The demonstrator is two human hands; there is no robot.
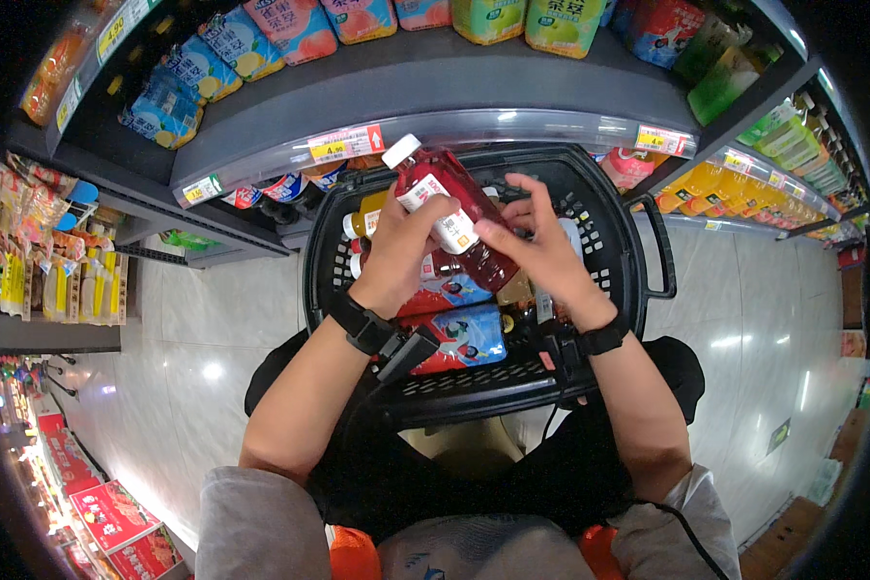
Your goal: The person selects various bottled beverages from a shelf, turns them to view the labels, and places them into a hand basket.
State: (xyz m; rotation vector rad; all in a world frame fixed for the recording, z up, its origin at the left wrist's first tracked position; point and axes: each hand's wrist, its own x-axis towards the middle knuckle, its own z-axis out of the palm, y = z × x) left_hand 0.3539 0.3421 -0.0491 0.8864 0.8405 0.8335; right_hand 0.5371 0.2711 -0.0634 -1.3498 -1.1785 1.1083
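My left hand (399,250) grips a clear plastic bottle of dark red juice (487,255) around its middle. The bottle tilts, its white cap up and to the left, and its white label bears writing. Beside it, my right hand (544,250) has its fingers apart, and its thumb lies over the bottle's edge by the label. Both hands are above a black plastic shopping basket (471,406). Inside are a yellow juice bottle (362,216), another white-capped bottle (357,264) lying on its side, and red-and-blue packs (471,337). The hands partly hide the other contents.
A grey shelf (449,80) with drink bottles and price tags (344,145) runs along the basket's far side. The basket's handle (660,246) sticks out to the right. Orange drinks (725,190) stand on the right shelf; packaged snacks (58,268) fill a left rack above the tiled floor (188,348).
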